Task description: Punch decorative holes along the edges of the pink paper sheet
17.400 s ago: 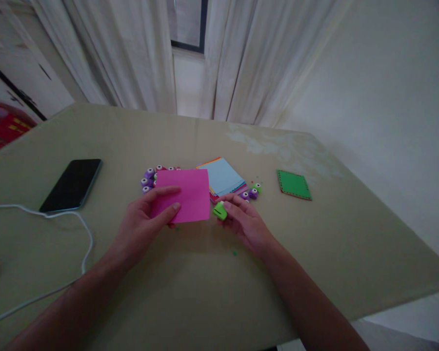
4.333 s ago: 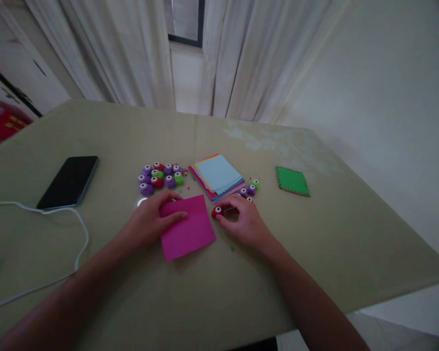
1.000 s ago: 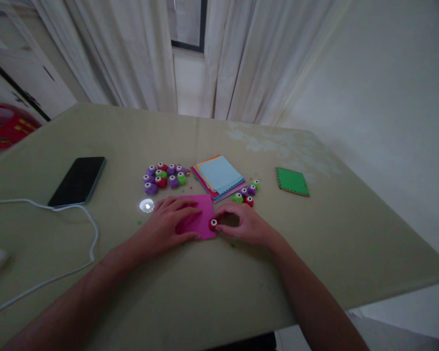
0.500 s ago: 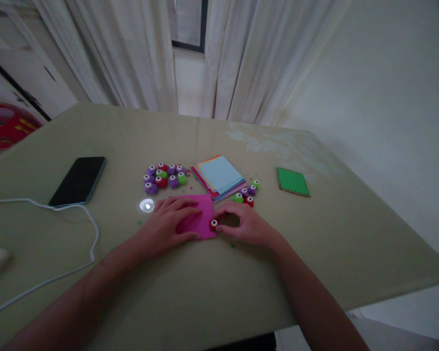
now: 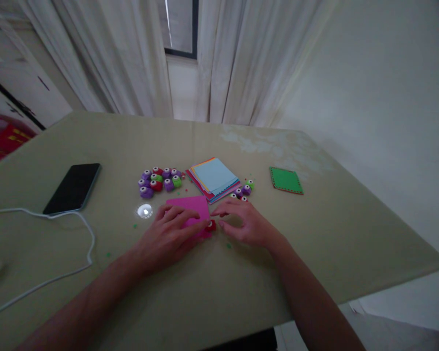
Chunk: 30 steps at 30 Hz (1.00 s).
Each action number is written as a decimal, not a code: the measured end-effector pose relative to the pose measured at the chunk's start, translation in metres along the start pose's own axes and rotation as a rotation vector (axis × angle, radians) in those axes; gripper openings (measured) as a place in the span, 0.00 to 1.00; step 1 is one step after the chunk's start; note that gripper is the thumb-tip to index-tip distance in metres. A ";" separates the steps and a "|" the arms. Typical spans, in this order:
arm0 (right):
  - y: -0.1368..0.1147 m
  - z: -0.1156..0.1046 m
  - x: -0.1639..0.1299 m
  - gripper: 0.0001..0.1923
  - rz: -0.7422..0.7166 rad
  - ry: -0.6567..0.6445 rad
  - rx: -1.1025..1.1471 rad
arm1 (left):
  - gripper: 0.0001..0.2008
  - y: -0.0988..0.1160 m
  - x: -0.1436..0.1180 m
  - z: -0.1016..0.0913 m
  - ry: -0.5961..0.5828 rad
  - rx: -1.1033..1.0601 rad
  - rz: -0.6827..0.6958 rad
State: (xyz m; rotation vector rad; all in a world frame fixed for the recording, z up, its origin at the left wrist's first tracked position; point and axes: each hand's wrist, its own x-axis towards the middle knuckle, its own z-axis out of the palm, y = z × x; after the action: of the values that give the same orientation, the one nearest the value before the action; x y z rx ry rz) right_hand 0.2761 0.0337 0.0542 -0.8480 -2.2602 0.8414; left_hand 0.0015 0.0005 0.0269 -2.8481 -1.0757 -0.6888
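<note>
Legible text, labels, brands, numbers, signs: none readable on the phone [image 5: 73, 187], paper stack [image 5: 214, 177] or punches [image 5: 157, 179], though any fine print may be lost to the dim view.

Paper sheet [image 5: 190, 207] under left hand [image 5: 170, 234]; punch cluster [image 5: 158, 180] behind; paper stack [image 5: 212, 176] behind-right.

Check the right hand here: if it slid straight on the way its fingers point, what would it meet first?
Most likely the small red punch at the near right corner of the pink paper: the right hand points left toward it, fingertips close by or touching. Just beyond lie the left hand's fingers.
</note>
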 end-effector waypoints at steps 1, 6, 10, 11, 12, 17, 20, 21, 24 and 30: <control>-0.001 0.000 0.000 0.11 -0.017 -0.011 -0.024 | 0.14 0.000 0.000 0.000 0.002 0.020 0.015; -0.004 0.002 -0.001 0.11 -0.036 -0.078 -0.088 | 0.17 -0.002 0.001 -0.001 -0.022 0.143 0.098; -0.005 0.002 -0.001 0.14 -0.012 -0.089 -0.147 | 0.18 -0.001 -0.001 -0.003 -0.042 0.187 0.115; -0.005 0.002 -0.001 0.14 -0.004 -0.088 -0.154 | 0.19 -0.001 -0.001 -0.004 -0.039 0.183 0.116; -0.004 0.002 -0.001 0.14 0.001 -0.087 -0.158 | 0.19 -0.001 -0.002 -0.005 -0.032 0.175 0.119; 0.000 0.004 -0.001 0.13 0.062 -0.078 -0.130 | 0.16 -0.001 -0.003 -0.007 0.013 0.069 0.053; 0.003 0.008 -0.001 0.12 0.086 -0.079 -0.108 | 0.22 -0.006 -0.004 -0.002 -0.001 -0.001 -0.022; 0.004 0.009 -0.001 0.12 0.086 -0.084 -0.105 | 0.24 -0.008 -0.005 0.000 -0.013 -0.014 -0.035; 0.005 0.011 0.000 0.10 0.078 -0.106 -0.109 | 0.27 -0.013 -0.006 0.006 -0.061 -0.044 -0.053; 0.007 0.012 0.000 0.11 0.086 -0.134 -0.119 | 0.24 -0.013 -0.005 0.009 -0.125 -0.078 -0.083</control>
State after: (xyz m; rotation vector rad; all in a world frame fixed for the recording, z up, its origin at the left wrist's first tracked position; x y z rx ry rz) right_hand 0.2704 0.0335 0.0415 -0.9749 -2.4253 0.8304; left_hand -0.0064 0.0090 0.0146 -2.9631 -1.2159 -0.5755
